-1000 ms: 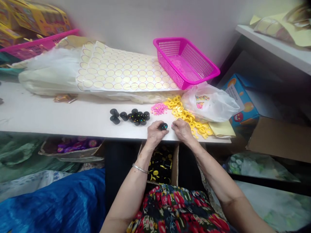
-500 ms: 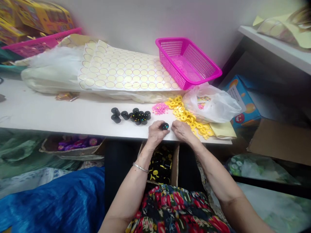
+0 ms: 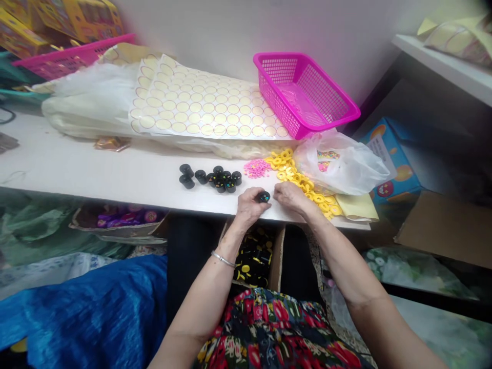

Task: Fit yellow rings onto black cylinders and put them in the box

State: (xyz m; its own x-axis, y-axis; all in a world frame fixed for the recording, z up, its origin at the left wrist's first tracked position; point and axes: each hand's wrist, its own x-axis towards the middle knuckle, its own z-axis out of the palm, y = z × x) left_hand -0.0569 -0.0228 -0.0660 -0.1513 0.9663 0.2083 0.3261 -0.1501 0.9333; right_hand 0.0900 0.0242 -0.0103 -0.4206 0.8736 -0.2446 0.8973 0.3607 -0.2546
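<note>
Room: cramped work nook, white table (image 3: 96, 169) pushed up to a plain wall, bags and boxes stuffed underneath.
Back edge: sticker sheet (image 3: 207, 107) lying flat, pink basket (image 3: 303, 92) near the far right corner.
Middle: loose caps (image 3: 215, 178) in a little cluster, pink beads (image 3: 257, 168) just right of them, then yellow rings (image 3: 303, 182) trailing toward the near right corner beside a bag (image 3: 342, 164).
Cap (image 3: 263, 196): black, right at the near edge, toward the right end, held just off the table.
Left hand (image 3: 249, 204): fingers curled round the cap, gripping its side.
Right hand (image 3: 290, 195): just beside the cap, fingers bunched with the tips down. Honestly can't tell if they're pinching something or only resting.
Which way it points: the round face with coloured dots looks up, tipped a bit toward the person. My read is the long axis stands roughly upright, but the thing is tiny, so don't quote me.
Risk 1: it's sitting over the very edge, so a loose grip would probably drop it into the box (image 3: 255, 256) below.
Risk 2: tip it much further and whatever sits in that face could spill.
Risk 3: the right wrist lies close to the rings, and a sideways nudge would likely sweep some off the edge.
</note>
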